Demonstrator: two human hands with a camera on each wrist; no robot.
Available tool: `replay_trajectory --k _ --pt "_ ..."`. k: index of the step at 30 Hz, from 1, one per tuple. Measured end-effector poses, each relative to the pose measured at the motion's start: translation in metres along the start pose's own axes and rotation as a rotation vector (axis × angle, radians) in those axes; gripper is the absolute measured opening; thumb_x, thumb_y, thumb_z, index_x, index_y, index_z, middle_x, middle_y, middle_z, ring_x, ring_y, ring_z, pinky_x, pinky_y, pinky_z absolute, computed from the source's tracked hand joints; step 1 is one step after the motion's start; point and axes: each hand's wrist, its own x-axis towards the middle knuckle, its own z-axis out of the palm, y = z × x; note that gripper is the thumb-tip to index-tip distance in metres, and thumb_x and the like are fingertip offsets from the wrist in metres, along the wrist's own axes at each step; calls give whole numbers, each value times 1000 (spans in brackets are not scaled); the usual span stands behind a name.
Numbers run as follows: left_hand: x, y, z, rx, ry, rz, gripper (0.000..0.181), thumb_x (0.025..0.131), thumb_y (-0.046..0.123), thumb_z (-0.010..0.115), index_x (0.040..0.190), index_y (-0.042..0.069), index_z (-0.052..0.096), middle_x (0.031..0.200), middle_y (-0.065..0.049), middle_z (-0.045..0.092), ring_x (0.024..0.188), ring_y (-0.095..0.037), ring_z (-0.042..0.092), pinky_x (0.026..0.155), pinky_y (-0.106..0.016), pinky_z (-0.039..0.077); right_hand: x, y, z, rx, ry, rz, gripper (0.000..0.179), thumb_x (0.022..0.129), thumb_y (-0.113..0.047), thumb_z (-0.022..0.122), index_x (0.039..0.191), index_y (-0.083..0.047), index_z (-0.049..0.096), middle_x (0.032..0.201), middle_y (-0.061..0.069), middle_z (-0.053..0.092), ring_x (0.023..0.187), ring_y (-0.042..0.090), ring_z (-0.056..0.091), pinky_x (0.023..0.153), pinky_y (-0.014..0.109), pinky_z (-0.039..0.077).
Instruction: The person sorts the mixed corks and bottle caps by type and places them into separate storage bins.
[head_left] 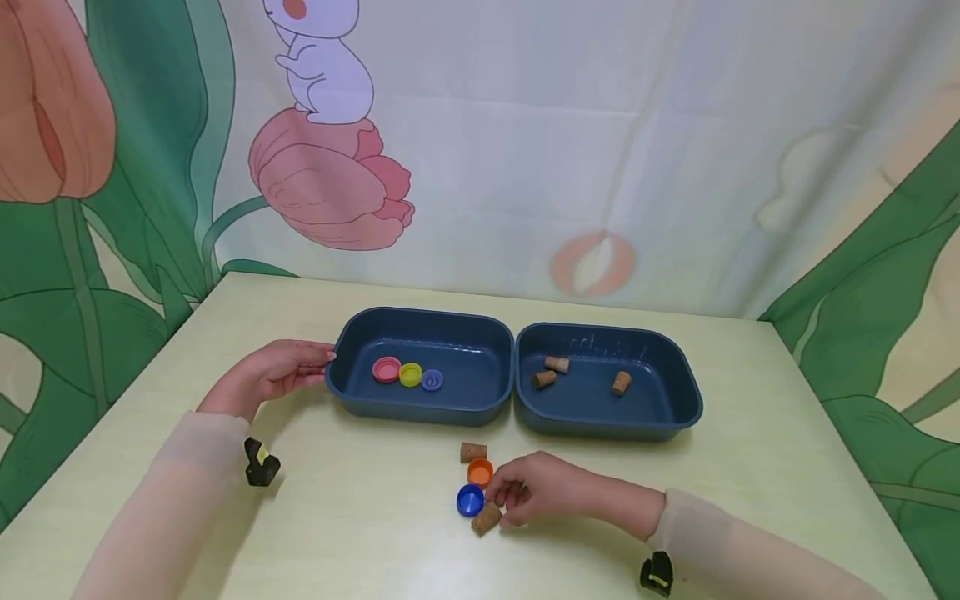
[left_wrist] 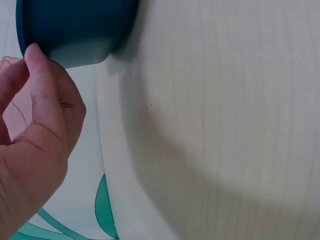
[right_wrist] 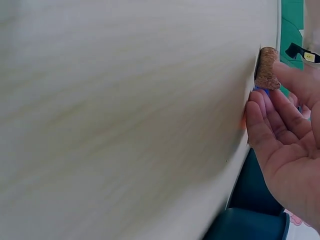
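Note:
My left hand holds the left end of a dark blue tray, thumb on its rim in the left wrist view. In that tray lie a pink cap, a yellow cap and a purple cap. My right hand is low over the table, its thumb and fingertips around the near end of a cork. Beside that cork lie a blue bottle cap, an orange cap and another cork.
A second dark blue tray stands against the right end of the first, with three corks inside. Both trays rest toward the back of the pale wooden table. A printed curtain hangs behind the table.

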Motion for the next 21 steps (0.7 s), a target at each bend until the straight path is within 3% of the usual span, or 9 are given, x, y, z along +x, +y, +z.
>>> replay_trajectory --k 13,21 --pt "2 -1 -1 7 12 -25 62 107 15 53 158 -7 26 86 10 75 80 -2 73 82 -18 62 -1 2 3 -3 21 -30 19 88 -3 77 106 -2 72 93 7 72 78 -6 55 75 12 53" --pt "1 2 0 15 8 -24 62 107 16 53 158 -8 25 85 10 75 79 -2 73 82 -18 62 -5 5 -5 9 23 9 15 90 -3 74 105 -4 73 95 3 72 83 -3 59 79 11 54"
